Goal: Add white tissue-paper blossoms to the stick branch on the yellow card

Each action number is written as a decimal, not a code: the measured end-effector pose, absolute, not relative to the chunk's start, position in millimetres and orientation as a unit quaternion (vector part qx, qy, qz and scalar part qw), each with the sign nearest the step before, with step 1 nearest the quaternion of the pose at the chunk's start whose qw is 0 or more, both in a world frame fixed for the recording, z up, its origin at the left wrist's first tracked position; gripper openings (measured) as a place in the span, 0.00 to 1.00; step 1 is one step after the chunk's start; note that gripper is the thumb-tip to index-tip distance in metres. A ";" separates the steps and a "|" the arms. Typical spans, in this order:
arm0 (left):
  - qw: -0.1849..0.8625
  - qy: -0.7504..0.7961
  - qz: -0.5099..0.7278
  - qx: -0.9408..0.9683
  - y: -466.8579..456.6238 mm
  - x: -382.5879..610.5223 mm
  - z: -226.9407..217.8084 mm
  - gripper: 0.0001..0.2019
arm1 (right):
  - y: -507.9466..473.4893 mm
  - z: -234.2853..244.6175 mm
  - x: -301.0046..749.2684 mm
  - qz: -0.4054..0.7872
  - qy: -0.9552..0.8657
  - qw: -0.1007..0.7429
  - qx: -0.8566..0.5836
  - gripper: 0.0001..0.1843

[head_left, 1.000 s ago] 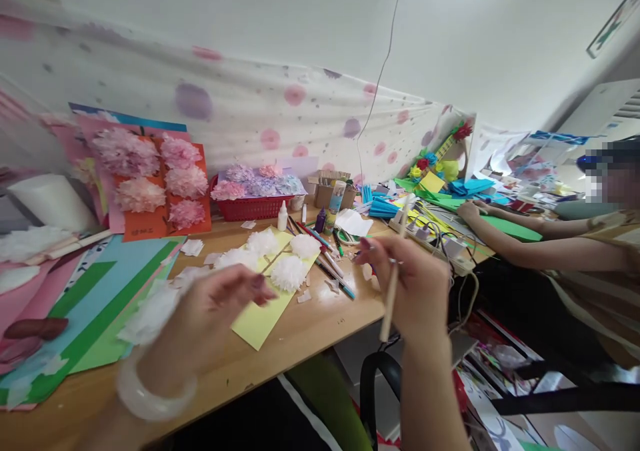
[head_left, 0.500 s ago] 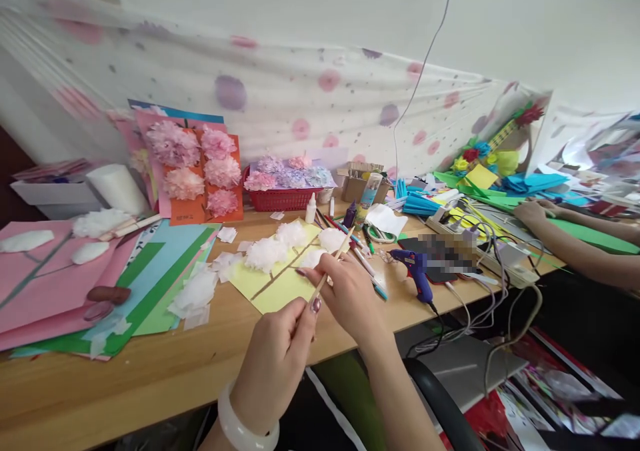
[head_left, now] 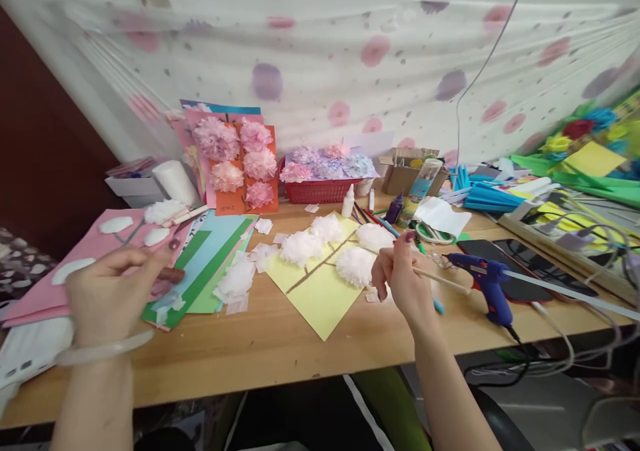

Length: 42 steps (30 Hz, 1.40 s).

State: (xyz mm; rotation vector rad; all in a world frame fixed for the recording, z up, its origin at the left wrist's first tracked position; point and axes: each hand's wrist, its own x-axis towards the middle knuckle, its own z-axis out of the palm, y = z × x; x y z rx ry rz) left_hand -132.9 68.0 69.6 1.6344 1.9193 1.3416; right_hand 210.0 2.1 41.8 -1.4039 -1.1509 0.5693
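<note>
My right hand [head_left: 400,279] is closed on a thin wooden stick [head_left: 443,281] that points right, held just above the table beside the yellow sheet [head_left: 313,291]. White tissue pom-pom flowers [head_left: 355,265] sit on that sheet along a brown stem line. My left hand [head_left: 107,294], wearing a pale bangle, hovers at the far left over the pink paper [head_left: 35,301]. Its fingers are loosely curled and blurred, and nothing shows in them. A blue glue gun [head_left: 487,284] lies just right of the stick's tip.
Green and blue card sheets [head_left: 210,264] lie left of the yellow sheet with white tissue scraps [head_left: 237,281]. An orange card with pink flowers [head_left: 240,164], a red basket [head_left: 320,187], glue bottles, pens and a dark phone [head_left: 520,271] crowd the back and right. Cables trail off the table's right edge.
My left hand let go of the stick and swung far to the left over the pink paper. My right hand kept the stick, now pointing right. The view turned left.
</note>
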 end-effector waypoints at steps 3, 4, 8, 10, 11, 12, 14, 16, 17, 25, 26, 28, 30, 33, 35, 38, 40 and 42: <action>0.169 0.600 0.366 0.691 92.6 -108.5 61.4 0.18 | 6.7 34.2 204.7 0.339 -0.491 0.595 -0.539 0.45; 0.167 0.579 0.306 0.737 101.9 -97.8 55.5 0.16 | 8.0 31.6 203.0 0.349 -0.490 0.602 -0.525 0.46; 0.117 0.583 0.181 0.783 134.2 -64.7 28.0 0.11 | 11.1 19.1 195.5 0.335 -0.457 0.650 -0.506 0.39; 0.086 0.607 0.135 0.778 142.2 -58.2 18.3 0.10 | 11.7 12.8 192.8 0.322 -0.434 0.669 -0.510 0.37; 0.074 0.618 0.116 0.774 144.1 -57.2 15.3 0.10 | 11.8 10.1 192.1 0.315 -0.424 0.675 -0.515 0.36; 0.068 0.625 0.100 0.771 145.0 -57.3 13.6 0.09 | 11.9 7.6 191.9 0.309 -0.416 0.679 -0.520 0.36; 0.085 0.624 0.092 0.771 144.8 -59.5 12.9 0.08 | 11.7 3.6 192.7 0.298 -0.408 0.679 -0.532 0.35; 0.122 0.606 0.120 0.777 143.5 -63.2 14.8 0.07 | 10.9 0.1 194.2 0.293 -0.402 0.676 -0.544 0.34; 0.142 0.592 0.146 0.780 142.6 -64.9 16.4 0.07 | 10.4 -1.7 194.8 0.292 -0.398 0.675 -0.549 0.34; 0.349 0.522 0.264 0.732 130.3 -54.8 36.4 0.11 | 4.4 -8.8 191.8 0.279 -0.395 0.667 -0.567 0.27; 0.367 0.514 0.263 0.729 129.1 -50.9 37.7 0.12 | 3.4 -7.9 191.5 0.280 -0.403 0.663 -0.566 0.27; 0.394 0.495 0.253 0.732 127.2 -43.1 38.6 0.13 | 1.2 -5.4 191.2 0.281 -0.418 0.661 -0.557 0.27; 0.413 0.473 0.230 0.744 125.5 -35.7 38.1 0.13 | -1.3 -2.8 191.1 0.279 -0.428 0.666 -0.543 0.30; 0.428 0.440 0.183 0.768 123.5 -24.4 36.0 0.13 | -3.5 -0.7 189.9 0.264 -0.428 0.680 -0.534 0.34; 0.424 0.428 0.165 0.781 122.6 -15.8 33.4 0.12 | -3.0 -1.4 188.8 0.253 -0.420 0.687 -0.537 0.34; 0.371 0.420 0.170 0.811 122.3 -1.9 27.3 0.09 | -0.1 -3.9 187.7 0.246 -0.428 0.671 -0.553 0.31; 0.314 0.420 0.183 0.832 122.4 6.6 22.7 0.06 | 1.3 -4.9 187.8 0.253 -0.449 0.645 -0.564 0.28; 0.264 0.425 0.191 0.845 122.4 13.4 19.3 0.04 | 1.4 -5.0 188.4 0.262 -0.466 0.627 -0.567 0.26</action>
